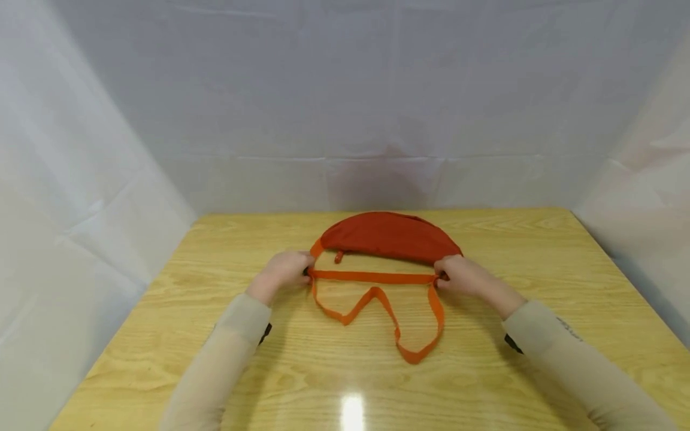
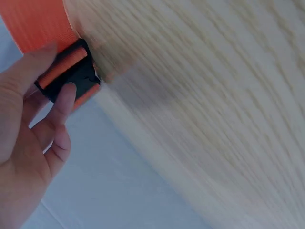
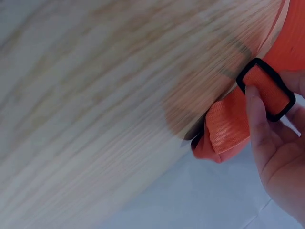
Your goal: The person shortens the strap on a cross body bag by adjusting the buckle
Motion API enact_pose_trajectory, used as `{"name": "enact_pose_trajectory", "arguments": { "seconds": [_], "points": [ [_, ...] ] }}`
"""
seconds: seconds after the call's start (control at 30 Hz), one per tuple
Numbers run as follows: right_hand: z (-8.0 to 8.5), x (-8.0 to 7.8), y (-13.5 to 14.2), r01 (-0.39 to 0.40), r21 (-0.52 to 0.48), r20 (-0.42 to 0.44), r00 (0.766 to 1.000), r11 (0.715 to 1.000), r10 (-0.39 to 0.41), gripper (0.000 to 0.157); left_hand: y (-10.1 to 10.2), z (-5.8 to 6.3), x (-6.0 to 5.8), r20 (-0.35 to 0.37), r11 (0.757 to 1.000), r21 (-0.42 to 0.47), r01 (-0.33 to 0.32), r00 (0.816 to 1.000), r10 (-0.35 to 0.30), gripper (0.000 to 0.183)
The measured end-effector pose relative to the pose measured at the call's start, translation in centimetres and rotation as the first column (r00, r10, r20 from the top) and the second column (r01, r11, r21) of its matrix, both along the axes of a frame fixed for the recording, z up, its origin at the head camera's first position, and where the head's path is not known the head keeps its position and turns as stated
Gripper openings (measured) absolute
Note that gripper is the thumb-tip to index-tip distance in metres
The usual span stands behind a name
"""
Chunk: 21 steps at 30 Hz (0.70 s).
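Note:
A red waist bag (image 1: 390, 238) lies toward the back of the table, its curved side facing away. Its orange strap (image 1: 374, 277) stretches straight between the two hands, and a slack length (image 1: 414, 355) loops toward the front. My left hand (image 1: 286, 269) pinches a black plastic buckle (image 2: 85, 76) threaded with the strap. Thumb and fingers of my right hand (image 1: 459, 274) grip a black strap slider (image 3: 275, 78) near the bag's right end. A small red zipper pull (image 1: 338, 257) dangles from the bag's near edge.
The wooden table (image 1: 302, 383) carries the bag and strap. White sheeting (image 1: 377, 108) hangs behind it and along both sides. A bright light reflection shows near the table's front.

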State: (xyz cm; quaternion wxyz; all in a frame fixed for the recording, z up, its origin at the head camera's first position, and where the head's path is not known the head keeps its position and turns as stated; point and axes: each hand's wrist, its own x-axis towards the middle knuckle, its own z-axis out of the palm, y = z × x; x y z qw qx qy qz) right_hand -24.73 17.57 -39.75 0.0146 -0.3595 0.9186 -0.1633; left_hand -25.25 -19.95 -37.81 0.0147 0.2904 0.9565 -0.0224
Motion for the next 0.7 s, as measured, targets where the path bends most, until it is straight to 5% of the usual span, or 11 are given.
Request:
{"name": "enact_pose_trajectory", "arguments": {
  "seconds": [0.33, 0.7],
  "points": [
    [0.0, -0.5, 0.6, -0.026, -0.008, 0.085, 0.996, 1.0, 0.026, 0.019, -0.5, -0.2, 0.1, 0.183, 0.995, 0.041, -0.088, 0.98, 0.079, 0.012],
    [-0.1, -1.0, 1.4, -0.069, -0.034, 0.104, 0.992, 0.997, 0.073, 0.015, -0.6, -0.3, 0.2, 0.221, 0.99, 0.057, -0.129, 0.969, 0.113, 0.013]
  ]
}}
